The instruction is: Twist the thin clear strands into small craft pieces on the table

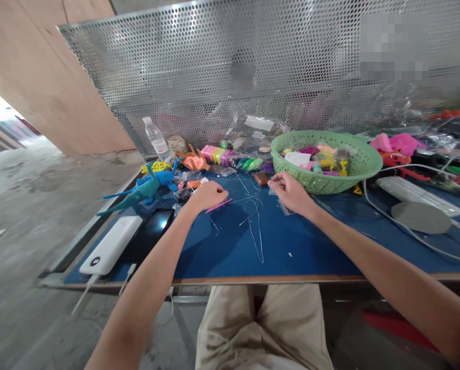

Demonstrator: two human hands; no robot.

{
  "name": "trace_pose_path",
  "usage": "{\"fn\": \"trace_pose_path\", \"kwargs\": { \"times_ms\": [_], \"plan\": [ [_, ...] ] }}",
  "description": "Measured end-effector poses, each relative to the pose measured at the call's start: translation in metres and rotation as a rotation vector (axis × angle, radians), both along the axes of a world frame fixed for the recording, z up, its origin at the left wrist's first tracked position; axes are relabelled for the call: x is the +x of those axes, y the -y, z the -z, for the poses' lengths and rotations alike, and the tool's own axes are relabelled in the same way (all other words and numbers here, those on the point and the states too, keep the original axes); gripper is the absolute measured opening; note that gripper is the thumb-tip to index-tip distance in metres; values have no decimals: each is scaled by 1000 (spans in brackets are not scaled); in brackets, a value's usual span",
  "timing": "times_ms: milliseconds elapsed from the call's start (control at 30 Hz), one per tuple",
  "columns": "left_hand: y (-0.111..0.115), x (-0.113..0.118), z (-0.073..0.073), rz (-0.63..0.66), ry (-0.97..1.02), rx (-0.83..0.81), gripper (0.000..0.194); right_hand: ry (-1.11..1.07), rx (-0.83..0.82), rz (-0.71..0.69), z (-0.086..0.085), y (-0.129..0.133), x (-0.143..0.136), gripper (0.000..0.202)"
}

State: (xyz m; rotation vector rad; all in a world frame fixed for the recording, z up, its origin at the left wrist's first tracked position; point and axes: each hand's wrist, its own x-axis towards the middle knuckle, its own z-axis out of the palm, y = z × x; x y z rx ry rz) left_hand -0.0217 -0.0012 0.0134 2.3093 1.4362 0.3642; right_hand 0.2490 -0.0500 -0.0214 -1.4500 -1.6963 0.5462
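Observation:
Over the blue tabletop (230, 252), my left hand (210, 197) is closed with its fingers curled under. Whatever it may hold is hidden. Just below its fingertips lies a thin pink stick (219, 206). My right hand (289, 192) is pinched, thumb against fingers, in front of the basket; I cannot make out anything between them. Beside its fingertips is a brown block (261, 179), and a small clear plastic wrapper (285, 208) lies under the hand. Between the hands, thin bent wires (259, 231) are spread on the table, one forming a long loop.
A green basket (330, 186) of colourful pieces stands behind my right hand. Toy dinosaurs (137, 192), a white power bank (112, 244) and a dark phone (149, 234) are left. A water bottle (155, 137) stands by the perforated metal panel (199, 67). A white cable (391, 218) crosses the right.

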Motion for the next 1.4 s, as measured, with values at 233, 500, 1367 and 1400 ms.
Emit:
{"fn": "trace_pose_path", "kwargs": {
  "times_ms": [233,500,1367,1400],
  "plan": [
    [30,24,4,330,-83,-367,44,286,-96,-195,9,-4,-20,21],
    [33,31,12,270,-147,-236,47,334,-176,-185,8,-5,-27,21],
    [34,26,4,257,30,-300,47,63,-299,-238,-4,8,-24,38],
    [32,24,4,246,119,-304,46,-8,-274,-233,-5,8,-21,40]
  ]
}}
